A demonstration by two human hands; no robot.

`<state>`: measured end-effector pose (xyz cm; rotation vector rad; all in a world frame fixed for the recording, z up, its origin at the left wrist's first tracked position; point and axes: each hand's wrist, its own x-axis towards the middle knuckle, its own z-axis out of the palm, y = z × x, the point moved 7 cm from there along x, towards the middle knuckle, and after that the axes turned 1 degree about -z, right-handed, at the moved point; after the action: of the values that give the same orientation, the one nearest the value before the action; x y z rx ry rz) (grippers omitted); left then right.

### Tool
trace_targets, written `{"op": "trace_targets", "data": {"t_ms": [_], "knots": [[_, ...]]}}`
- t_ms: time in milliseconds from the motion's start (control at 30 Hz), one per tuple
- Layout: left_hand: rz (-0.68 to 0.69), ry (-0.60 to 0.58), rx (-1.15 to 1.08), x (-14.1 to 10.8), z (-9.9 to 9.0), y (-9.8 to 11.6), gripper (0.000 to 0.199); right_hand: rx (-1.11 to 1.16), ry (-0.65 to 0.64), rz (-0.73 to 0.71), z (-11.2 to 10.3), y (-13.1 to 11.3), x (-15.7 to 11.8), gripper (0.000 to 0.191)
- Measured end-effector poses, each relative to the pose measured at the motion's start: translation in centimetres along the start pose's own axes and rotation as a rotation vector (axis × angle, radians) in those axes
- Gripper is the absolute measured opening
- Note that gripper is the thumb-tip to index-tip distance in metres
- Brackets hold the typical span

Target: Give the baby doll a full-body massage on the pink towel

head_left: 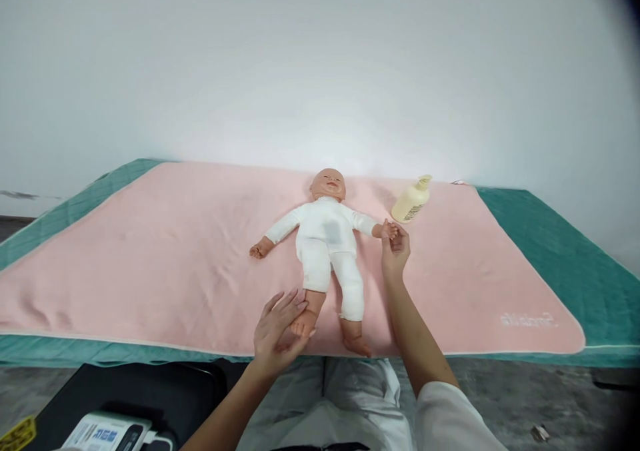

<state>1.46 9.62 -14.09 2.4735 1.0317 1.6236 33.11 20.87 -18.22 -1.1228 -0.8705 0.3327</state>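
Observation:
A baby doll (327,228) in a white long-sleeved top and trousers lies on its back on a pink blanket (200,251), head toward the wall. Its arms are spread and its feet are bare. My right hand (397,254) is closed, its fingers around the doll's hand on the right side. My left hand (277,331) lies by the doll's left-side foot (305,321), fingers stretched along the ankle and thumb apart below the foot. Just beyond my right hand, a pale yellow pump bottle (412,200) stands slightly tilted in view.
Under the blanket is a green quilted mattress (565,244), against a white wall (320,71). At lower left, a black surface (150,391) holds a white device (107,432) with a label. Grey floor (500,398) shows at lower right, with a small object (540,433) on it.

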Motion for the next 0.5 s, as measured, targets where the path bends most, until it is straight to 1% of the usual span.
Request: {"op": "trace_targets", "data": {"t_ms": [67,133,200,333,500], "knots": [[0.031,-0.028,0.022,-1.1,-0.2,0.2,0.044,-0.009,0.078,0.047,-0.9,0.6,0.8,0.045],[0.052,-0.051,0.036,-2.2,-0.5,0.3,0.041,-0.017,0.129,0.096,-1.8,1.4,1.6,0.047],[0.060,-0.062,0.044,-3.4,-0.7,0.3,0.039,-0.014,0.154,0.148,-2.6,2.4,2.5,0.050],[0.022,-0.070,0.077,-5.3,-1.2,0.0,0.041,0.013,0.182,0.244,-3.7,4.9,3.6,0.054],[-0.016,-0.069,0.109,-6.7,-1.8,-0.4,0.038,0.057,0.227,0.345,-4.8,7.5,4.0,0.048]]}}
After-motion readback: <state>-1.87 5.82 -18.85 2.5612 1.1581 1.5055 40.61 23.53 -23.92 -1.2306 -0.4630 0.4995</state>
